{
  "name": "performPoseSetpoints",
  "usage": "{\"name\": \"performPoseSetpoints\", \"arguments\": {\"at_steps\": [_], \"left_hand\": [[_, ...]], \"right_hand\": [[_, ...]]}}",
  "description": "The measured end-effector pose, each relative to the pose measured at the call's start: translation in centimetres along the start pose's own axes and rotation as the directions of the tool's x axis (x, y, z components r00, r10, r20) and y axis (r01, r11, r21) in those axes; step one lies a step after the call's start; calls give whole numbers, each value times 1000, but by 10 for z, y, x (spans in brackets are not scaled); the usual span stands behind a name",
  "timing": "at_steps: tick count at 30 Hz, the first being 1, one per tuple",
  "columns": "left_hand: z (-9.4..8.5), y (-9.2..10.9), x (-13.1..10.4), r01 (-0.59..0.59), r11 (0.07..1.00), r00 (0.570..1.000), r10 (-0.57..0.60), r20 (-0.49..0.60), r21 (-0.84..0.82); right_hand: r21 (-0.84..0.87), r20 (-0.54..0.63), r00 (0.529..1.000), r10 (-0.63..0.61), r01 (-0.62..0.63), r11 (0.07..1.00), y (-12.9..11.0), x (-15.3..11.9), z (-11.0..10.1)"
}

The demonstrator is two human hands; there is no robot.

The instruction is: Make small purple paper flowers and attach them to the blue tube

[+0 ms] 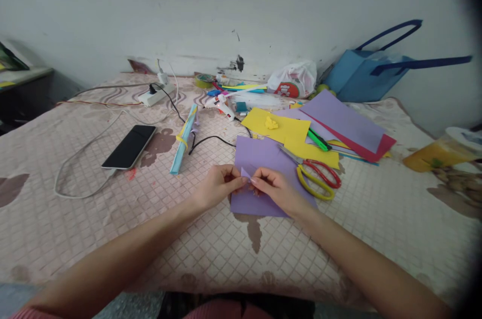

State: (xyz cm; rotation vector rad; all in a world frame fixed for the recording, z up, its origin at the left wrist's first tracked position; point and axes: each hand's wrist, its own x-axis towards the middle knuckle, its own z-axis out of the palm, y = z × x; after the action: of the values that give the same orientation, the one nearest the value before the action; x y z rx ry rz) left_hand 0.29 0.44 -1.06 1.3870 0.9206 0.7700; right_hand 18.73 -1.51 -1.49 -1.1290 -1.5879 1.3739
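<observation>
Between the fingertips of my left hand (pixel 224 183) and my right hand (pixel 273 186) is a small piece of purple paper (pixel 245 174), pinched from both sides. Its upper part shows as a pointed tip; the fingers cover the rest. Beneath the hands lies a larger purple sheet (pixel 259 206) on the patterned tablecloth. A pair of scissors (pixel 314 178) with red and yellow handles rests partly on the sheet's right side, blades slightly apart. To the left of the hands lies a light blue paper strip (pixel 183 143) with a yellow band and purple bits attached.
A phone (pixel 130 147) on a white cable lies left. Behind are a glue gun (pixel 222 106), a power strip (pixel 156 95), yellow paper (pixel 293 128), a green cutter (pixel 318 139) and purple sheets (pixel 344 118). A blue bag (pixel 361 75) and an orange drink cup (pixel 440 151) stand right.
</observation>
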Motion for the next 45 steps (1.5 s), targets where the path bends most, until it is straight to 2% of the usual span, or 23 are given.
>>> {"name": "performPoseSetpoints", "arguments": {"at_steps": [3, 10, 15, 19, 26, 32, 35, 40, 45], "left_hand": [[0, 0, -1, 16, 1000, 1000, -16, -7, -16], [2, 4, -1, 47, 999, 997, -47, 54, 10], [1, 2, 0, -4, 999, 1000, 4, 10, 43], [1, 2, 0, 11, 999, 1000, -11, 2, 39], [1, 2, -2, -15, 1000, 999, 15, 43, -5], [1, 7, -4, -195, 981, 981, 195, 7, 12], [1, 8, -4, -243, 970, 970, 243, 9, 32], [2, 8, -3, -206, 975, 978, 208, 22, -82], [1, 6, 0, -145, 972, 986, 158, 53, -185]], "right_hand": [[-7, 34, 999, -5, 5, 1000, -3, -1, -1], [-97, 3, 998, -56, 56, 994, -1, -1, 0], [21, 94, 995, 28, -30, 999, -3, -1, 0], [40, 91, 995, 29, -33, 999, -3, -1, 1], [-100, 18, 998, -56, 58, 993, -1, -2, 0], [-253, -19, 975, -220, 209, 945, -16, -9, -4], [-303, -30, 955, -295, 273, 913, -17, -11, -4], [-408, -52, 929, -367, 316, 857, -19, -13, -1], [-442, -61, 918, -391, 327, 836, -21, -15, 1]]}}
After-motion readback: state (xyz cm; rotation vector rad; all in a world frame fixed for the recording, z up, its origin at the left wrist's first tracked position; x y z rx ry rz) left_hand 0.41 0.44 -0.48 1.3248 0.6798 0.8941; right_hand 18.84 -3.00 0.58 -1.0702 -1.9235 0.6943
